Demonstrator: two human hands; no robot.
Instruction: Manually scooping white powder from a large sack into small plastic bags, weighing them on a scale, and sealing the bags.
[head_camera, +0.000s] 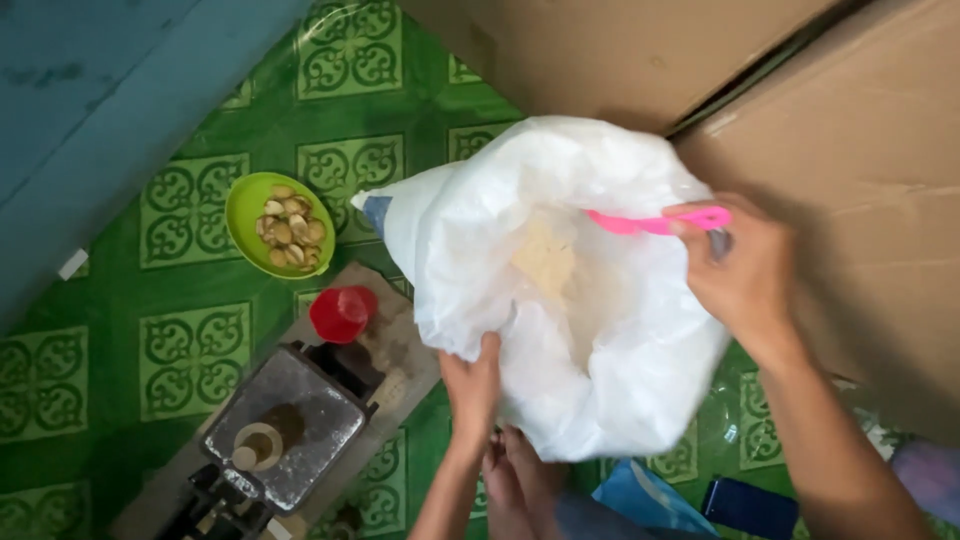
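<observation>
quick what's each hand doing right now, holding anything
Left hand: closed on the rim of the white plastic bag, holding it open.
Right hand: closed around the handle of a pink scoop that reaches into the bag.

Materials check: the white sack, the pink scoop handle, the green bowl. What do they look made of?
White sack: thin plastic, probably woven or film; it looks semi-translucent, crinkled and slack. Left hand grips its rim. Pink scoop handle: likely moulded plastic, with a bright uniform colour and a smooth, slightly glossy look; right hand holds it. Green bowl: probably plastic or melamine, with an even lime colour and a thin smooth rim.
</observation>
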